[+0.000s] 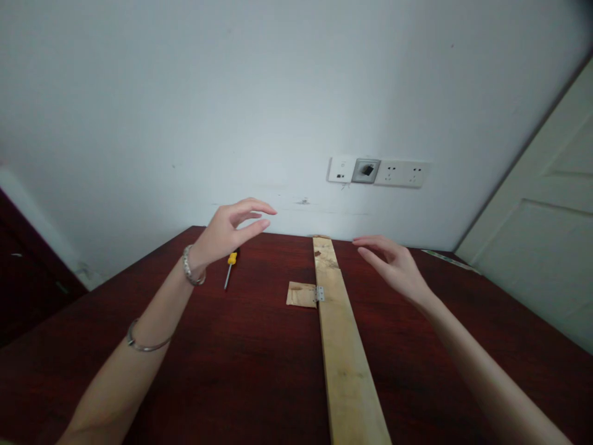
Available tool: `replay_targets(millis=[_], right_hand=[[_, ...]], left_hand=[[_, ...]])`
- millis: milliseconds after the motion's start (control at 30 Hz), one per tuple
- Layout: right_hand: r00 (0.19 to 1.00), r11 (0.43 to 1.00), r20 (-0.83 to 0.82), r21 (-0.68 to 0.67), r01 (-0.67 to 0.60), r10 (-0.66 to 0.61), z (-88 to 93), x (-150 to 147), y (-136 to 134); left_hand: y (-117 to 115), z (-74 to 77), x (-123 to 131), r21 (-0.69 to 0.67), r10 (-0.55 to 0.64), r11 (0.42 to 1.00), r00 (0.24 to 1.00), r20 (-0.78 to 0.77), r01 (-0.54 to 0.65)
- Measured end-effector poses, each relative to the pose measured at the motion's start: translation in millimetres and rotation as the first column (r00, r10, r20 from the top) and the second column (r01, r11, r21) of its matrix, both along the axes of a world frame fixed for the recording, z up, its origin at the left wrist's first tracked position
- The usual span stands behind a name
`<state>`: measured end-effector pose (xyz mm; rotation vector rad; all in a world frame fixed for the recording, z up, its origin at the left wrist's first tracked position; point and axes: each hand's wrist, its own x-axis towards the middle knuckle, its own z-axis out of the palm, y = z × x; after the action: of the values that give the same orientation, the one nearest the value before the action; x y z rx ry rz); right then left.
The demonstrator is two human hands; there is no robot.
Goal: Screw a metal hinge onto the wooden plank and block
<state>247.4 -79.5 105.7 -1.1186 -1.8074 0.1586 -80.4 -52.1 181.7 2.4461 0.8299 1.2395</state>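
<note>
Hands hover above a dark red table (231, 371), both empty. The left hand (227, 232) is raised with its fingers (252, 213) loosely curved and slightly apart, thumb below them, pinching nothing. Just under and behind those fingers lies a screwdriver (229, 267) with a yellow handle, flat on the table and untouched. The right hand (393, 262) is held out flat, fingers close together and pointing left, also gripping nothing.

Between the two sets of fingertips, and a little nearer the right ones, a long wooden plank (345, 346) runs away from the person toward the wall (185, 93). A small metal hinge (319, 293) sits at the plank's left edge, joining it to a small flat piece of wood (301, 294) that lies on the table beside it.

Judging by how things lie, the hinge looks already placed across both pieces, though whether its screws are all in is too small to tell. The screwdriver is set down. Sockets (401, 174) show on the wall beyond.
</note>
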Motion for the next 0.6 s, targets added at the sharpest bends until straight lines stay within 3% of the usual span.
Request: replay_targets(millis=[100, 233, 467, 600], right_hand=[[0.999, 0.999, 0.005, -0.005, -0.043, 0.043, 8.2, -14, -12], [0.993, 0.992, 0.014, -0.047, -0.118, 0.119, 6.9, -32, -22], [0.961, 0.964, 0.125, -0.134, -0.229, 0.246, -17.2, -62, -24], [0.935, 0.944, 0.154, -0.136, -0.301, 0.32, -28.8, -83, -27]], left_hand=[[-6, 7.2, -20, 0.046, 0.11, 0.993, 0.991, -0.082, -0.107], [9, -1.5, -57, 0.018, 0.225, 0.973, 0.934, -0.277, -0.229], [34, -45.0, -156, -0.066, 0.327, 0.905, 0.788, -0.522, -0.419], [35, -72.5, -201, -0.146, 0.368, 0.823, 0.711, -0.599, -0.549]])
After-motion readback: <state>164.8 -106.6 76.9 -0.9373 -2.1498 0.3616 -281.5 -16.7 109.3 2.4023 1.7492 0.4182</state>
